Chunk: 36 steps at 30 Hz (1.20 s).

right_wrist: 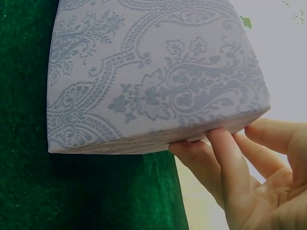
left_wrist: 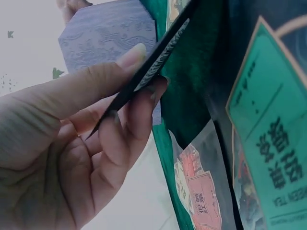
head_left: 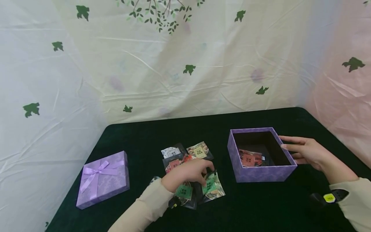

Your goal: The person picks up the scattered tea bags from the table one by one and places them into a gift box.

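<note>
My left hand (head_left: 188, 172) pinches the edge of a dark tea packet (left_wrist: 156, 62) between thumb and fingers, seen edge-on in the left wrist view. In the head view this hand is over a green-labelled packet (head_left: 214, 188), with a second green-labelled packet (head_left: 184, 192) beneath the wrist. Behind it lie packets with yellow (head_left: 199, 151), white (head_left: 171, 151) and red labels (head_left: 174, 164), partly covered by the hand. On the right, my right hand (head_left: 311, 153) touches the side of an open purple box (head_left: 262, 174) with extended fingers. Red-labelled packets (head_left: 250, 160) lie inside the box.
A purple lid (head_left: 116, 185) with a ribbon bow lies on the left of the dark green tabletop (head_left: 150, 133). Pale printed cloth (head_left: 214, 80) hangs behind and beside the table. A dark wrist strap (head_left: 330, 197) sits by the right sleeve.
</note>
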Each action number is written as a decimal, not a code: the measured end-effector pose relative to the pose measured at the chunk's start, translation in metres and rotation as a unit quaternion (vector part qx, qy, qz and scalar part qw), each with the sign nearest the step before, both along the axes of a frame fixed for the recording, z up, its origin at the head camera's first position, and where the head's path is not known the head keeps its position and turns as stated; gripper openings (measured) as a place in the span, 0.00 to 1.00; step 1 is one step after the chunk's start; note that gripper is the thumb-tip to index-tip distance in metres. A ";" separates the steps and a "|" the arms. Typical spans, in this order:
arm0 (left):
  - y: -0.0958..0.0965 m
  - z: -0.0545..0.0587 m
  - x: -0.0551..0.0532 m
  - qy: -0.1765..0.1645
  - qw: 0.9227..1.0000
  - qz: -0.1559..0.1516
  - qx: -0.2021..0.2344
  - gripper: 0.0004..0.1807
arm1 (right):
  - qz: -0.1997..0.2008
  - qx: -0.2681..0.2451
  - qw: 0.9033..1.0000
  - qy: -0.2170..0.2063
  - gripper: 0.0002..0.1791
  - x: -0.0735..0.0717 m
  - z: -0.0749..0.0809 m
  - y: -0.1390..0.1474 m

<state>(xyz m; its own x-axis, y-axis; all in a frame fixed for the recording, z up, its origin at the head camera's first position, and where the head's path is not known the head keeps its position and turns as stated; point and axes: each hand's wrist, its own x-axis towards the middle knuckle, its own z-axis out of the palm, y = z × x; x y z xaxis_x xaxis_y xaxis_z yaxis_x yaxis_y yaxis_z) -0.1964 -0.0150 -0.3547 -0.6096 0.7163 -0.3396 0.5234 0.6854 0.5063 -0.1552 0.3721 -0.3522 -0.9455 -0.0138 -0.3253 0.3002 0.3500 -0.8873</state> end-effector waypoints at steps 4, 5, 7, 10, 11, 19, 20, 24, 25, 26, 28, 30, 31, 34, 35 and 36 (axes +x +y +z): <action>-0.004 -0.001 0.000 -0.014 1.000 0.005 0.025 0.26 | 0.002 0.007 1.000 0.003 0.30 0.000 0.000 0.000; -0.005 -0.002 0.000 -0.017 0.999 0.005 0.031 0.26 | 0.003 0.008 1.000 0.004 0.30 0.001 0.000 0.000; -0.007 -0.003 0.000 -0.028 0.999 0.006 0.043 0.26 | 0.003 0.008 1.000 0.004 0.30 0.000 -0.001 0.000; -0.010 -0.003 0.000 -0.045 0.997 0.007 0.057 0.25 | 0.002 0.001 1.000 0.000 0.27 0.000 -0.001 0.001; -0.011 -0.003 0.000 -0.050 0.997 0.007 0.061 0.25 | 0.002 -0.002 1.000 -0.002 0.25 0.000 -0.001 0.001; -0.021 -0.002 0.006 -0.055 0.996 0.002 0.068 0.25 | -0.002 -0.007 1.000 -0.003 0.22 0.000 -0.001 0.001; -0.022 -0.002 0.007 -0.055 0.996 0.001 0.070 0.25 | -0.002 -0.005 1.000 -0.002 0.23 0.000 -0.001 0.001; -0.027 -0.001 0.010 -0.064 0.995 0.008 0.078 0.25 | 0.001 0.007 1.000 0.000 0.26 0.001 -0.001 0.000; -0.028 -0.001 0.010 -0.068 0.994 0.011 0.080 0.25 | 0.001 0.009 1.000 0.000 0.27 0.001 -0.001 0.001; -0.029 -0.002 0.011 -0.072 0.994 0.016 0.083 0.25 | 0.003 0.012 1.000 0.000 0.28 0.001 -0.001 0.001; -0.032 -0.002 0.012 -0.081 0.992 0.025 0.092 0.25 | 0.003 0.012 1.000 0.002 0.27 0.001 -0.001 0.001; -0.034 -0.003 0.013 -0.091 0.990 0.034 0.101 0.26 | 0.002 0.011 1.000 0.007 0.26 0.001 -0.002 0.002; -0.035 -0.003 0.013 -0.096 0.989 0.039 0.107 0.26 | 0.001 0.008 1.000 0.009 0.24 0.001 -0.002 0.002; -0.038 -0.003 0.015 -0.105 0.985 0.056 0.127 0.27 | -0.002 0.001 1.000 0.012 0.20 0.001 -0.003 0.002; -0.038 -0.003 0.016 -0.105 0.983 0.062 0.136 0.27 | -0.003 0.000 1.000 0.010 0.20 0.002 -0.003 0.002; -0.039 -0.003 0.017 -0.103 0.982 0.069 0.144 0.27 | -0.003 -0.001 1.000 0.008 0.20 0.002 -0.003 0.001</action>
